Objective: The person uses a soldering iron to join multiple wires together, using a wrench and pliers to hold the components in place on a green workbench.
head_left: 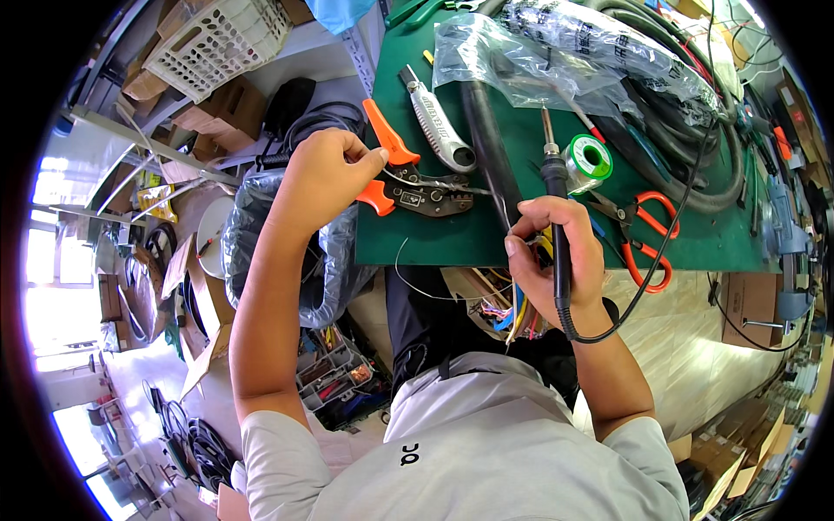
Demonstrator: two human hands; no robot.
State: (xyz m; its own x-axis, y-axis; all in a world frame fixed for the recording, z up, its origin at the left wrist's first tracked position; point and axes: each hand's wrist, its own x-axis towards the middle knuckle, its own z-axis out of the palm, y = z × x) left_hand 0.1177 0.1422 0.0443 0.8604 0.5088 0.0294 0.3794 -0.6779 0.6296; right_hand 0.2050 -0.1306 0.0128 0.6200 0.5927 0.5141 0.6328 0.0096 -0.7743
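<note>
My right hand (pixel 565 252) is closed round the black handle of a soldering iron (pixel 556 187), whose metal tip points away from me. Its thumb and index finger meet beside the end of a thick black cable (pixel 488 143); whether they also pinch a wire there, I cannot tell. My left hand (pixel 326 174) is closed in a pinch, with a thin silvery wire (pixel 443 185) running rightward from its fingertips. Under that wire lies a crimping tool (pixel 426 195) with orange handles. A grey utility knife (pixel 437 122) rests beyond it.
On the green work mat (pixel 452 250) are a solder spool (pixel 588 162), orange-handled scissors (pixel 647 230), clear plastic bags (pixel 565 52) and coiled black hose (pixel 725 187). A plastic-lined bin (pixel 326 269) stands left of the table edge. Coloured wires (pixel 504 313) hang near my lap.
</note>
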